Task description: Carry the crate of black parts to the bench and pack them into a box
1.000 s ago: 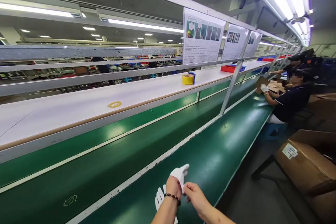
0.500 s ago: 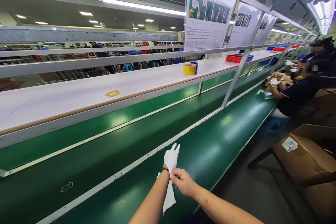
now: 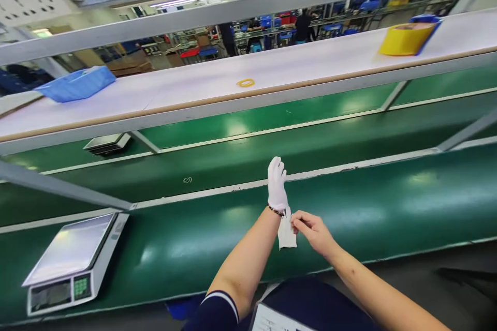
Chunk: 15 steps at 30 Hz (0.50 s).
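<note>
My left hand (image 3: pixel 277 186) wears a white glove and is raised over the green belt (image 3: pixel 194 253). Its fingers are stretched out, and a beaded bracelet circles the wrist below the cuff. Bare and closed, my right hand (image 3: pixel 310 228) has thumb and fingers curled together beside a second white glove (image 3: pixel 287 235). This glove appears below and right of my left wrist, its upper end partly hidden. Whether the right fingertips grip its edge or only overlap it in view, I cannot tell.
A digital scale (image 3: pixel 72 258) sits on the belt at left. On the white shelf (image 3: pixel 186 83) are a yellow rubber band (image 3: pixel 246 83), a blue bag-like item (image 3: pixel 77 84) and a yellow tape roll (image 3: pixel 407 39). Slanted metal posts (image 3: pixel 66 186) rise from the belt's back rail.
My view has swung left and down, bringing the scale and blue item into sight. The right hand has drawn away from the left wrist, toward the loose glove. The left fingers stay extended.
</note>
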{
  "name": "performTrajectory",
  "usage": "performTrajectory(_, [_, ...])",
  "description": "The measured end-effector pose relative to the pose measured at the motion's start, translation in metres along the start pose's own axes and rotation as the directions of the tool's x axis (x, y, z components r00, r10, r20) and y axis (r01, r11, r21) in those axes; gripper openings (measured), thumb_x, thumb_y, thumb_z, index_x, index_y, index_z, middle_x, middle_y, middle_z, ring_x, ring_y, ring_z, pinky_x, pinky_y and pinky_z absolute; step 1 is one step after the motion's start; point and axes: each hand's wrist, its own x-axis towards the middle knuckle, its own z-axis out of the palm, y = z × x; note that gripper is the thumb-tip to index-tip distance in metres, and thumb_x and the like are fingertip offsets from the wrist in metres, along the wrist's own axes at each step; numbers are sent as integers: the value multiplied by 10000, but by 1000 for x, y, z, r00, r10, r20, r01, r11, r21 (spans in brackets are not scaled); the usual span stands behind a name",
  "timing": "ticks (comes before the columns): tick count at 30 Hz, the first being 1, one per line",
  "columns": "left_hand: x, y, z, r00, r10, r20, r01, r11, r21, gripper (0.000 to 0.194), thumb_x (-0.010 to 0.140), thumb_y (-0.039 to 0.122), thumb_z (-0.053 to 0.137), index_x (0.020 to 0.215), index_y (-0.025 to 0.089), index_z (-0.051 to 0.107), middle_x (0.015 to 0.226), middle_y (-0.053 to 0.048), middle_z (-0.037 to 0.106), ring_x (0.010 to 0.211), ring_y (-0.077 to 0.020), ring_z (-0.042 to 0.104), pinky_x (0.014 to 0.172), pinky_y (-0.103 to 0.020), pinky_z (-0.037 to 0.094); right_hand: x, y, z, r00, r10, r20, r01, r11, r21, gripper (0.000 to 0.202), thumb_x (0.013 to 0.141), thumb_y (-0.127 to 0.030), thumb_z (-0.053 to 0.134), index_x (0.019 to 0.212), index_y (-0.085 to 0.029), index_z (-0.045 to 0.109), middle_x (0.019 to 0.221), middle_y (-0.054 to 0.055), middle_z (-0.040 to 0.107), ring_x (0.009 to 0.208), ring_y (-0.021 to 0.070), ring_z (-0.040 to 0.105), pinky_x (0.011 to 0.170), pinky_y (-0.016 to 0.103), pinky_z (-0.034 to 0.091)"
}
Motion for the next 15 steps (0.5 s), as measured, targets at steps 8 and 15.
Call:
performTrajectory(8, [-78,9,-132,937,-127,-325,134,991,0,462,766,588,579,770,133,660,849,-96,687,894,-220,647,961,-416,435,-2,128,46,882,460,102,-253,644,-722,278,828,-129,507,1076,-15,556,1072,209,545,968,341,564,842,443,427])
performTrajectory(15, [-160,-35,-187,815,-388,-431,472,876,104,704,614,718,634,974,114,644,906,-136,694,873,-243,646,912,-405,450,6,162,51,883,432,181,-165,649,-743,396,788,7,320,1042,-113,599,1062,201,553,918,315,590,780,400,416])
